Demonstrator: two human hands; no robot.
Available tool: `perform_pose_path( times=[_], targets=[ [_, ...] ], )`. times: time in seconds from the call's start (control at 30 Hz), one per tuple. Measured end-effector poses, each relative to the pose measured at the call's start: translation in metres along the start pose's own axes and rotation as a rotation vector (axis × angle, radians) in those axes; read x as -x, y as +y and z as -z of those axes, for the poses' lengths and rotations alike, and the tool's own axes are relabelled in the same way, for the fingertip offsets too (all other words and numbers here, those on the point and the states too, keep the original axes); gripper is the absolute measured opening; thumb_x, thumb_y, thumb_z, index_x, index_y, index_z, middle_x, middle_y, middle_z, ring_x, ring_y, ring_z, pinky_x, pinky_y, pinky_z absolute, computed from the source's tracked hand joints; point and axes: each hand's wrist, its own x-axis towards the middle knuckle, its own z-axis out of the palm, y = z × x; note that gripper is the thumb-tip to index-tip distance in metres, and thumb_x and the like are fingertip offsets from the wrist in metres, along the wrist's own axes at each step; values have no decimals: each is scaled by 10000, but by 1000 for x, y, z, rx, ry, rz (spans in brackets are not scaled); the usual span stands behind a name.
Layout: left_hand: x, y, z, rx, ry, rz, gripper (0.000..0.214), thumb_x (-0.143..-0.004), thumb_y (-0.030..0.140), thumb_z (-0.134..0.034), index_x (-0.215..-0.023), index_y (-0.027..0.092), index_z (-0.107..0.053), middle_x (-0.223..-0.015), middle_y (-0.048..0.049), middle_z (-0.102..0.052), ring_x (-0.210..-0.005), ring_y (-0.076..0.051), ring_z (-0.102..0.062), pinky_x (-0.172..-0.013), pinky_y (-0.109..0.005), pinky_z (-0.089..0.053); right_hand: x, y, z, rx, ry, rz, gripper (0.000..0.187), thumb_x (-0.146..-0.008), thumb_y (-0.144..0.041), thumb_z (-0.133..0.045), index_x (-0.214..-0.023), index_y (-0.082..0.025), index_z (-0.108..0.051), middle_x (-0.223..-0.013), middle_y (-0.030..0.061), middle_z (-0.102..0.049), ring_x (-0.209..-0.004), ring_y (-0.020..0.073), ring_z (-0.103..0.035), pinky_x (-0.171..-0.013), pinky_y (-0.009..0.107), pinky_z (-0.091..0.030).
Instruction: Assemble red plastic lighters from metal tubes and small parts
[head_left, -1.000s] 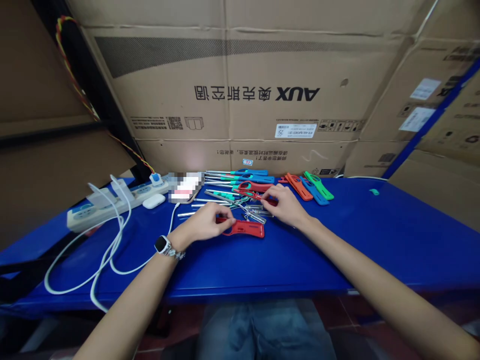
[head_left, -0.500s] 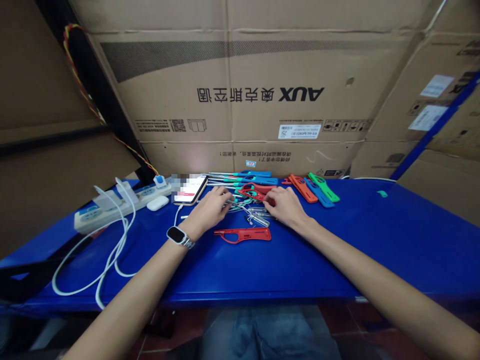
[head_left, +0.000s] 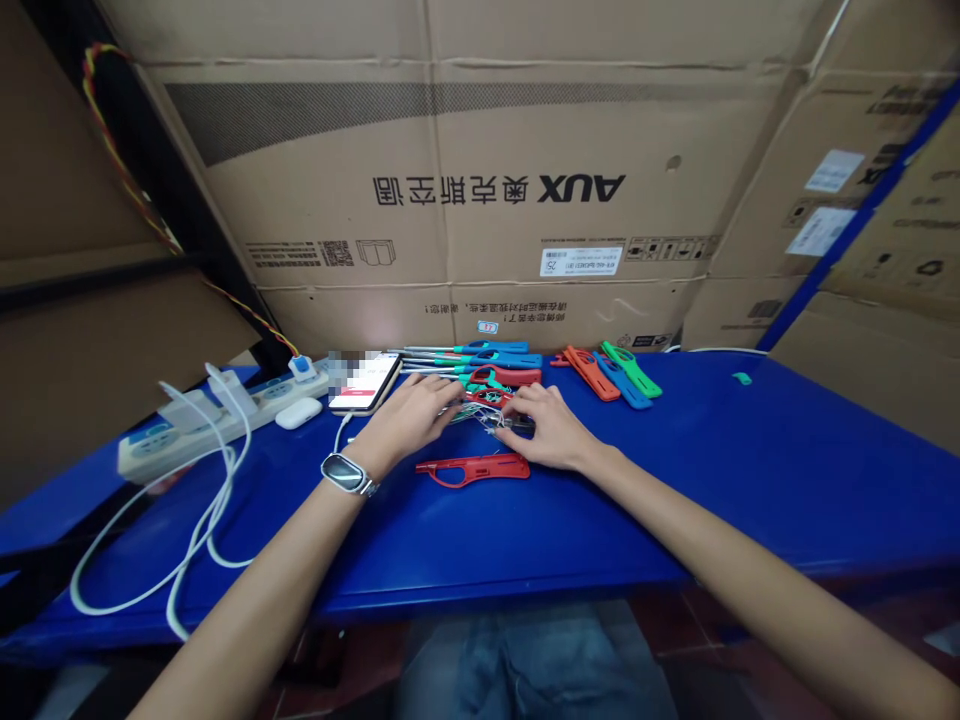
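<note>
A red plastic handle shell [head_left: 474, 468] lies flat on the blue table [head_left: 675, 500] in front of me. Just behind it sits a tangle of small metal and wire parts [head_left: 487, 418]. My left hand [head_left: 411, 415], with a watch on its wrist, rests on the left side of that pile, fingers curled onto the parts. My right hand [head_left: 546, 430] is at the pile's right side and pinches a small metal piece with fingertips. Behind the pile lie long lighters with blue, teal and red handles [head_left: 487, 362].
Orange, blue and green handle shells [head_left: 611, 371] lie at the back right. A phone [head_left: 363, 381], a white earbud case [head_left: 298, 413] and a power strip [head_left: 202, 415] with white cables sit at the left. Cardboard boxes [head_left: 480, 190] wall off the back. A small teal piece [head_left: 742, 378] lies far right.
My left hand let go of the red handle shell, which now lies on the table, and moved back to the parts pile. My right hand shifted slightly toward me onto the pile.
</note>
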Motion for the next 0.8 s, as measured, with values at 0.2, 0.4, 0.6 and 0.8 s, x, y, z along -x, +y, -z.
perform_pose_path(
  times=[0.2,0.4,0.6,0.8],
  targets=[
    [9,3,5,217,63,4,254,-1026,272,-363,-1118,193,-587,-1066,-88,-647,-935,-221,-627,-815,-350,-460,0,1,-2,-48,2,-6,95,-871,-286,-633,-911,-201,-652,-958,62,-696,-928,224,-539,-805,365,-326],
    [16,9,13,356,200,43,168,-981,219,-440,-1053,189,-588,-956,-58,-642,-799,-176,-595,-721,-310,-459,1,-4,0,-217,109,20,67,-826,-195,-612,-890,-212,-613,-950,34,-694,-938,215,-584,-881,391,-386],
    [34,18,20,428,205,109,134,-937,203,-460,-953,180,-591,-836,-22,-640,-683,-139,-553,-631,-260,-422,2,-20,3,-419,84,35,196,-855,-212,-572,-1052,-210,-577,-1003,46,-618,-782,157,-588,-735,312,-479],
    [50,14,12,459,47,196,140,-881,216,-485,-919,180,-615,-692,10,-602,-551,-118,-481,-535,-244,-357,10,-36,4,-375,-43,97,228,-948,-137,-385,-1083,-228,-544,-1126,77,-496,-906,159,-559,-815,308,-491]
  ],
)
